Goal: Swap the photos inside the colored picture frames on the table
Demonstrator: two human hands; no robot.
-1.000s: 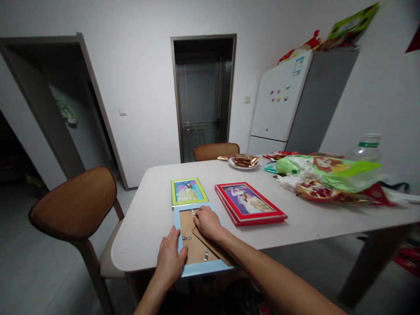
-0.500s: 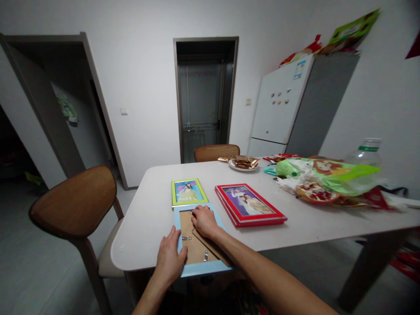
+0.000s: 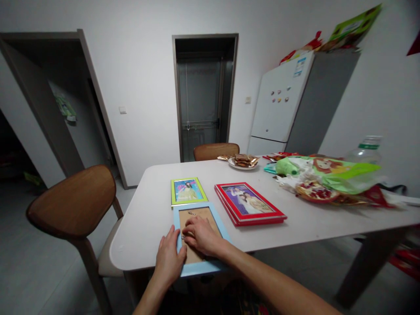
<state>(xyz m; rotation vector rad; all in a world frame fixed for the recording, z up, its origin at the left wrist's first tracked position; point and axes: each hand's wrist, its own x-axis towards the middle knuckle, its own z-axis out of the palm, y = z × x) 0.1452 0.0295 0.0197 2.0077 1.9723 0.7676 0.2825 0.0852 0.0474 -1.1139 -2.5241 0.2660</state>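
Note:
A light blue picture frame (image 3: 201,268) lies face down at the table's near edge, its brown backing board (image 3: 205,214) showing. Along the frame's left border rests my left hand (image 3: 169,257), fingers on the rim and thumb apart lower down, holding it in place. My right hand (image 3: 202,236) is over the backing, fingertips closed at a small metal clip (image 3: 183,237) on the left side. Another metal clip (image 3: 192,213) shows near the top of the board. The backing's lower right is hidden under my right hand and forearm.
Just beyond lies a green-framed picture (image 3: 188,191); stacked red picture frames (image 3: 251,203) sit to the right. Farther back are a plate of wrapped snacks (image 3: 243,161), an opened pomegranate (image 3: 316,192), a green plastic bag (image 3: 341,175) and a clear bottle (image 3: 367,151). A wooden chair (image 3: 74,201) stands left.
My right hand has moved from the clip at the top of the backing down and left to the left-side clip. My left hand has stayed on the frame's border.

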